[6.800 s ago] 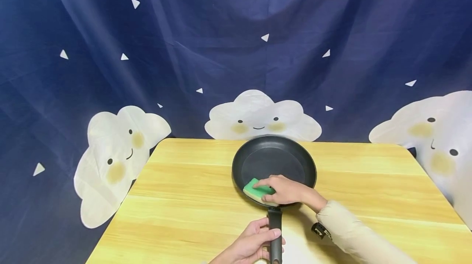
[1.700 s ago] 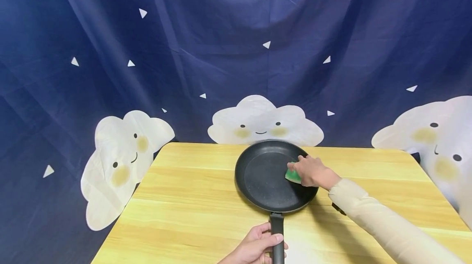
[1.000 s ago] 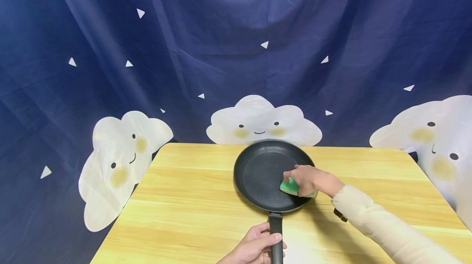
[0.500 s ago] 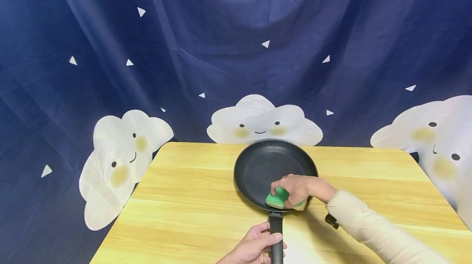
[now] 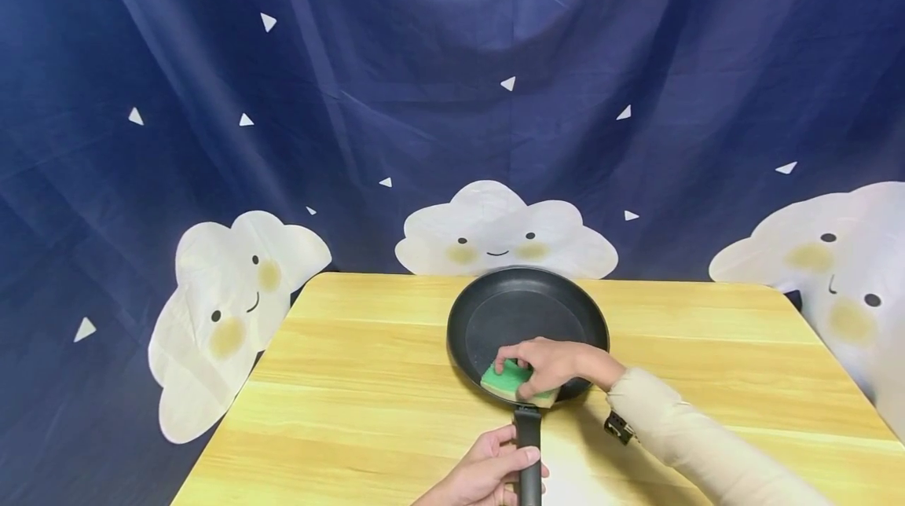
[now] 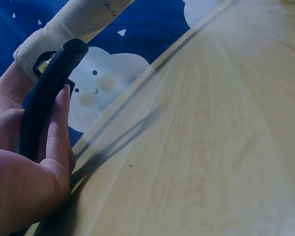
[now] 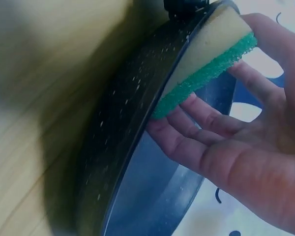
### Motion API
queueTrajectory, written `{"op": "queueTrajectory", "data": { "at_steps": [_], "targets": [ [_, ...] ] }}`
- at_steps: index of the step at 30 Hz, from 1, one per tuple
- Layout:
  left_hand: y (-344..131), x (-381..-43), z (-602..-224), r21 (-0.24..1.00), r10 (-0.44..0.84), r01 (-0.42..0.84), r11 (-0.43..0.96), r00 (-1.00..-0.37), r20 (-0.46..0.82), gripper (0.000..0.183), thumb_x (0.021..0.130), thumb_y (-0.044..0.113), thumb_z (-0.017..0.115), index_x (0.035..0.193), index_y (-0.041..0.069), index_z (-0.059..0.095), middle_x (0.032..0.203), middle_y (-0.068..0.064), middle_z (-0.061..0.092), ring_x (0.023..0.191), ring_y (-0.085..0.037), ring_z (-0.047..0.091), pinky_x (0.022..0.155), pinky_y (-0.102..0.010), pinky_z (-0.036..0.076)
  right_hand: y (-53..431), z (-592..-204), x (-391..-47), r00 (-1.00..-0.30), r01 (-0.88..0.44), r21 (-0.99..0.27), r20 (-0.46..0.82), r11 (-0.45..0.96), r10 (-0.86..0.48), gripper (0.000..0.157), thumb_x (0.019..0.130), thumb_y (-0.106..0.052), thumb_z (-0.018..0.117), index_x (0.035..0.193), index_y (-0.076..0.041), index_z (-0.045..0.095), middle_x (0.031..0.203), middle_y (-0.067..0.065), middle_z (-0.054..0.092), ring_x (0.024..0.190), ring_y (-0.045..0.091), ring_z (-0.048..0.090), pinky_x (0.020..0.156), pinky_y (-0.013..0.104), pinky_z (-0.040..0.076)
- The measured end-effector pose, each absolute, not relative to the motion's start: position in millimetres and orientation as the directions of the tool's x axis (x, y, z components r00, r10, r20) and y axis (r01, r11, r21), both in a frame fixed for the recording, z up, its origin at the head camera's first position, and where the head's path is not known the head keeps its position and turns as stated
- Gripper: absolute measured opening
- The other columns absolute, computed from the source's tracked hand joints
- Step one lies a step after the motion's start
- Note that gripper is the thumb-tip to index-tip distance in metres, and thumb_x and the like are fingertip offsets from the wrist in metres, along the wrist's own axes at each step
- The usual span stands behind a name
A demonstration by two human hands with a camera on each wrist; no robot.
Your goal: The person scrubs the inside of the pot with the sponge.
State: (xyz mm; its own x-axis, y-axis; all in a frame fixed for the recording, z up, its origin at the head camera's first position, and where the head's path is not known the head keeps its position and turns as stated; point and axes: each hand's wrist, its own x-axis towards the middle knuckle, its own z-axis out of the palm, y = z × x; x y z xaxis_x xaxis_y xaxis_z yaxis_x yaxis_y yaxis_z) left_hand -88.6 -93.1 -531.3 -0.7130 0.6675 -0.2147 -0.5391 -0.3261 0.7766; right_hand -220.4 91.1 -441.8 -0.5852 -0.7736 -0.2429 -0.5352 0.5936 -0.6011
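A black frying pan [image 5: 519,313] sits over the table with its handle toward me. My left hand [image 5: 488,465] grips the pan's handle [image 5: 528,443], thumb on top; the left wrist view also shows the dark handle [image 6: 44,93] in that hand [image 6: 24,182]. My right hand [image 5: 555,364] holds a green and cream scouring sponge [image 5: 505,380] against the near inside wall of the pan, close to the handle joint. In the right wrist view the sponge [image 7: 206,69] lies on the rim, its cream side against the pan and the fingers [image 7: 187,147] around its green side.
The pan stands on a light wooden table [image 5: 353,380], near its back edge. Behind hangs a dark blue curtain [image 5: 424,97] with white clouds and triangles. A cream sleeve [image 5: 693,435] and a black wrist device [image 5: 618,427] cover the right forearm.
Over the last two seconds my right hand has slid the sponge from the pan's right side round the near wall to the left. My left hand keeps its hold on the handle.
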Motion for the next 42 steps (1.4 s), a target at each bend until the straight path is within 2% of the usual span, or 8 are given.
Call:
{"op": "queueTrajectory", "data": {
  "at_steps": [5,11,18,21,25,31,35,42],
  "targets": [
    [-93.2,-89.1,-532.0,0.772,0.669,-0.545,-0.328,-0.711,-0.217,0.035,0.102,0.012,0.062,0.132,-0.002,0.052,0.098,-0.005,0.072,0.081,-0.012,0.072,0.064,-0.022,0.061,79.1,-444.8,-224.1,-0.590,-0.524,-0.622,-0.227,0.582,-0.775,0.038,0.085,-0.018,0.077,0.119,-0.021,0.060,0.074,-0.001,0.047,0.066,0.009,0.043,0.060,0.023,0.037],
    [-92.8,-89.3,-531.6,0.778,0.666,-0.540,-0.322,-0.713,-0.219,0.037,0.102,0.013,0.062,0.133,-0.003,0.051,0.098,-0.005,0.071,0.082,-0.012,0.072,0.066,-0.023,0.061,61.3,-445.0,-228.4,-0.622,-0.488,-0.613,-0.256,0.622,-0.740,0.040,0.086,-0.019,0.077,0.121,-0.021,0.056,0.097,0.004,0.057,0.083,0.016,0.051,0.068,0.029,0.044],
    [-94.5,-89.3,-529.5,0.780,0.679,-0.532,-0.329,-0.707,-0.196,0.030,0.102,0.011,0.060,0.128,-0.002,0.052,0.097,-0.005,0.071,0.081,-0.011,0.072,0.064,-0.022,0.060,41.9,-445.7,-229.5,-0.676,-0.452,-0.579,-0.274,0.679,-0.684,0.037,0.094,-0.019,0.074,0.119,-0.020,0.047,0.111,0.014,0.051,0.093,0.024,0.051,0.074,0.039,0.047],
    [-94.6,-89.6,-529.4,0.778,0.681,-0.535,-0.330,-0.706,-0.196,0.033,0.102,0.011,0.060,0.131,-0.003,0.050,0.098,-0.005,0.071,0.080,-0.011,0.072,0.063,-0.022,0.060,34.7,-448.4,-231.0,-0.703,-0.447,-0.567,-0.257,0.692,-0.664,0.036,0.097,-0.020,0.072,0.119,-0.020,0.044,0.115,0.017,0.049,0.094,0.026,0.053,0.076,0.042,0.048],
    [-93.8,-89.1,-530.0,0.788,0.671,-0.529,-0.315,-0.711,-0.209,0.039,0.102,0.012,0.060,0.136,-0.005,0.048,0.098,-0.006,0.071,0.080,-0.011,0.072,0.062,-0.020,0.060,27.6,-451.3,-234.1,-0.732,-0.430,-0.570,-0.234,0.700,-0.640,0.035,0.098,-0.019,0.071,0.119,-0.018,0.043,0.111,0.017,0.047,0.089,0.027,0.053,0.073,0.040,0.047],
    [-94.1,-89.1,-531.3,0.807,0.654,-0.505,-0.306,-0.727,-0.208,0.036,0.102,0.012,0.060,0.132,-0.004,0.050,0.097,-0.006,0.071,0.079,-0.011,0.071,0.061,-0.019,0.059,18.2,-453.4,-242.6,-0.753,-0.422,-0.559,-0.223,0.714,-0.619,0.038,0.097,-0.017,0.072,0.119,-0.015,0.041,0.106,0.016,0.045,0.085,0.028,0.052,0.070,0.039,0.046],
    [-93.4,-89.4,-531.8,0.817,0.651,-0.491,-0.303,-0.733,-0.198,0.034,0.101,0.012,0.061,0.130,-0.004,0.051,0.096,-0.005,0.071,0.079,-0.011,0.071,0.061,-0.020,0.059,13.6,-456.5,-252.3,-0.780,-0.408,-0.535,-0.217,0.740,-0.587,0.039,0.098,-0.018,0.071,0.122,-0.014,0.041,0.108,0.018,0.046,0.087,0.031,0.051,0.073,0.042,0.046],
    [-91.7,-88.7,-532.9,0.830,0.645,-0.477,-0.289,-0.738,-0.199,0.021,0.101,0.013,0.062,0.118,0.003,0.056,0.092,-0.003,0.071,0.074,-0.008,0.071,0.061,-0.019,0.059,11.5,-461.8,-270.2,-0.821,-0.386,-0.498,-0.198,0.776,-0.535,0.041,0.098,-0.019,0.072,0.124,-0.014,0.041,0.114,0.023,0.046,0.094,0.036,0.051,0.078,0.048,0.048]
  ]
}}
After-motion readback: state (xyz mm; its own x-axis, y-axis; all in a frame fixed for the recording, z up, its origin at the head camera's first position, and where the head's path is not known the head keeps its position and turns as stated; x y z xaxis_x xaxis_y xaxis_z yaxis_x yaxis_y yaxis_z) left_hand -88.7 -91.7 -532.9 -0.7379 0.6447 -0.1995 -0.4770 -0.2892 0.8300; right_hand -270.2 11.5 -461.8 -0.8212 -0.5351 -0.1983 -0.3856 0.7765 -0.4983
